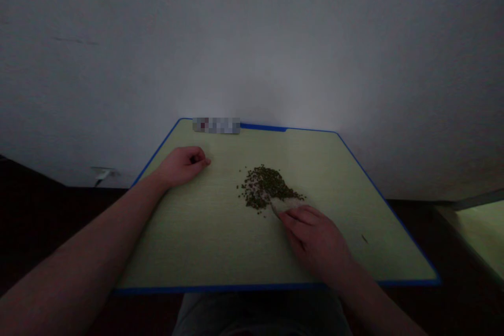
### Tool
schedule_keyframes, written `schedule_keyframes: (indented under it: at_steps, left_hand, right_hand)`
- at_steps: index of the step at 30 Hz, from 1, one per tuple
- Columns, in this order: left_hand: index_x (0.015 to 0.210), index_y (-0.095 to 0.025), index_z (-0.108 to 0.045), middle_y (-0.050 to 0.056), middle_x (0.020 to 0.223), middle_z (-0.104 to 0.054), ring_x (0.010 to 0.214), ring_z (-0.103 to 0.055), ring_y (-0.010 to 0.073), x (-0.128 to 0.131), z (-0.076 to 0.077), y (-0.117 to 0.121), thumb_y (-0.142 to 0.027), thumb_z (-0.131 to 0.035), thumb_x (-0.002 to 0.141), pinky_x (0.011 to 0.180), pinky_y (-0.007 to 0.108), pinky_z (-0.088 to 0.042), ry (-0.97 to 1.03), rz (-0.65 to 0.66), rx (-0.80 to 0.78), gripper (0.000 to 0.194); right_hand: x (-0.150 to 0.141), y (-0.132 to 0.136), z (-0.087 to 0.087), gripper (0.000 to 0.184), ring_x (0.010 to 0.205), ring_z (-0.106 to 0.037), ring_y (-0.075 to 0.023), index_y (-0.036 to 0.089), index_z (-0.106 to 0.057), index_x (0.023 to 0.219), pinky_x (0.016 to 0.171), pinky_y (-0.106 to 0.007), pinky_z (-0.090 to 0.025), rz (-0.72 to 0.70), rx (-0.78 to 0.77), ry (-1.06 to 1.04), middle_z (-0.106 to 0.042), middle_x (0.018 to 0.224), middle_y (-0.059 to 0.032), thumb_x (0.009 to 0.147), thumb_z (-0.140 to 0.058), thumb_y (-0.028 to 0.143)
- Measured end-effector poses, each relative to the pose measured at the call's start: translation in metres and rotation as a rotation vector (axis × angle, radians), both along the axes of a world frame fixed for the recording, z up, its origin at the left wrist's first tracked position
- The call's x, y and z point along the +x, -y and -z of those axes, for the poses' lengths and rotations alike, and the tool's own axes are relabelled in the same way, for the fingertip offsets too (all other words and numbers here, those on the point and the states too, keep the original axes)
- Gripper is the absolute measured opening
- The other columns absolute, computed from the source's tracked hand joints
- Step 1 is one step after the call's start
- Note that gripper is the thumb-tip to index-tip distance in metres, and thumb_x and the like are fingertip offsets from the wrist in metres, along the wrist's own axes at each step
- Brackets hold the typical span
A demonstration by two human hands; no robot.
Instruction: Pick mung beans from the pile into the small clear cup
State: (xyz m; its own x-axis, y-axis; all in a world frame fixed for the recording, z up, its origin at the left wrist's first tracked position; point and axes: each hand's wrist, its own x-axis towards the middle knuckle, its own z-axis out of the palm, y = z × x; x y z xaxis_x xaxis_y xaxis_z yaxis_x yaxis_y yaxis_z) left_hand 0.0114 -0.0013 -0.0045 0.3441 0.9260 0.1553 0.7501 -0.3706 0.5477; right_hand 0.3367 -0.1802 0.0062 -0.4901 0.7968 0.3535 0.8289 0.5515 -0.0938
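A pile of small dark green grains (264, 188) lies on a pale table (205, 231) with a blue edge. My right hand (315, 239) rests just in front of the pile, fingers pressed together on a thin pale tool (275, 209) whose tip touches the grains. My left hand (183, 164) lies on the table to the left of the pile, fingers curled in a loose fist, nothing visible in it.
A blurred small object (216, 125) lies at the table's far edge against the white wall. One stray grain (364, 239) lies near the right edge. Another table's corner (480, 231) shows at far right. The floor around is dark.
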Motion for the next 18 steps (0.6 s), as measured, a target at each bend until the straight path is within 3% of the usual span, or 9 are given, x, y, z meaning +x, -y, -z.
schedule_keyframes:
  at_steps: [5, 10, 18]
  left_hand:
    - [0.07, -0.019, -0.056, -0.001, 0.061, -0.051, 0.059, -0.047, 0.0126, 0.0, -0.001, -0.001, -0.048, -0.053, 0.08, 0.057, 0.026, -0.035, -0.002, 0.002, 0.0, 0.031]
    - [0.068, -0.018, -0.056, -0.001, 0.06, -0.051, 0.057, -0.047, 0.0123, 0.001, -0.004, 0.002, -0.047, -0.053, 0.08, 0.057, 0.026, -0.035, -0.015, -0.004, 0.007, 0.032]
    - [0.068, -0.018, -0.055, -0.001, 0.061, -0.05, 0.058, -0.046, 0.0122, 0.002, -0.004, 0.003, -0.046, -0.053, 0.08, 0.057, 0.026, -0.035, -0.013, -0.006, 0.0, 0.031]
  right_hand:
    - [0.003, 0.006, 0.001, 0.031, 0.088, -0.066, -0.0205, 0.015, -0.071, 0.11, 0.086, -0.036, -0.055, -0.026, -0.004, -0.028, -0.074, 0.099, -0.009, 0.089, -0.048, 0.013]
    - [0.006, -0.004, -0.003, 0.031, 0.089, -0.066, -0.0209, 0.013, -0.071, 0.11, 0.083, -0.037, -0.056, -0.008, 0.071, -0.037, -0.074, 0.099, -0.011, 0.09, -0.047, 0.012]
    - [0.004, -0.006, -0.002, 0.031, 0.09, -0.066, -0.0212, 0.013, -0.072, 0.109, 0.086, -0.037, -0.055, -0.02, 0.035, 0.019, -0.075, 0.098, -0.0104, 0.086, -0.051, 0.01]
